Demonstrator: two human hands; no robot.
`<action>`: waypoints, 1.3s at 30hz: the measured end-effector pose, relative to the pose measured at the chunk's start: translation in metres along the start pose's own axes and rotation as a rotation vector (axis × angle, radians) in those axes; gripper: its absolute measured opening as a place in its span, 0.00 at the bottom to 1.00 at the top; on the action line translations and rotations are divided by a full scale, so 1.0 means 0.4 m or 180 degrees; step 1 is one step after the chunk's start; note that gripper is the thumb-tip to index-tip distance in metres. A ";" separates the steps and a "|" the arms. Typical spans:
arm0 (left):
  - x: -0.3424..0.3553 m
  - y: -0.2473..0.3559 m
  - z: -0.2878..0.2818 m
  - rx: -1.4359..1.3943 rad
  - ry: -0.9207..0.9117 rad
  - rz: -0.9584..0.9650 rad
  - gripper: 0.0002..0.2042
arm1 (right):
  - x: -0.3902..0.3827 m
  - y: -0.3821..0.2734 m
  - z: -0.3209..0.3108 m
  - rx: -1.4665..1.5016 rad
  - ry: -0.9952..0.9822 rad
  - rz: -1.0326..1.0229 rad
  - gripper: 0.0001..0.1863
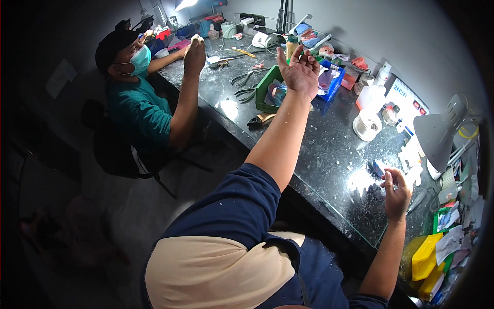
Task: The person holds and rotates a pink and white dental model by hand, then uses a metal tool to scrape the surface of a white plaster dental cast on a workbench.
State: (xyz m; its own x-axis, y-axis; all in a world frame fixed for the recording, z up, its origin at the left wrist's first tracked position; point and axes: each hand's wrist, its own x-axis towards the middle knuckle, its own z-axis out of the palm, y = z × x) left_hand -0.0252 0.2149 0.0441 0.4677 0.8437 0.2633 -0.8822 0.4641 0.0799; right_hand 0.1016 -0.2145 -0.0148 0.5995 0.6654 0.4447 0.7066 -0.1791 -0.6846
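Observation:
My left hand [299, 75] is raised over the far part of the workbench, palm turned up and fingers apart, with nothing in it. Around it are a green bin [266, 92] and a blue bin [337, 82], both with small pieces inside. My right hand [398, 195] is above the near right of the bench, fingers bent together. At its fingertips is a small dark blue piece [378, 168], seemingly pinched; its kind is too small to tell. A bright patch of lamplight falls beside it.
A co-worker in a mask and green shirt [146, 110] sits at the left. Pliers [246, 85] lie on the dark bench [324, 154]. A white round tub [367, 125], a grey desk lamp [437, 131] and yellow bins [426, 256] stand along the right.

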 end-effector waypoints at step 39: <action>-0.013 -0.021 0.004 0.0207 0.0024 -0.0009 0.37 | 0.001 -0.007 0.000 0.0037 0.0029 -0.0002 0.09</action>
State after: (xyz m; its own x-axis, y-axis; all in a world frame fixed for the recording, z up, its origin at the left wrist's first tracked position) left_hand -0.0203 0.2064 0.0436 0.4703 0.8446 0.2557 -0.8825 0.4481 0.1428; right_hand 0.1000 -0.2139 -0.0128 0.6025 0.6590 0.4502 0.7026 -0.1704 -0.6909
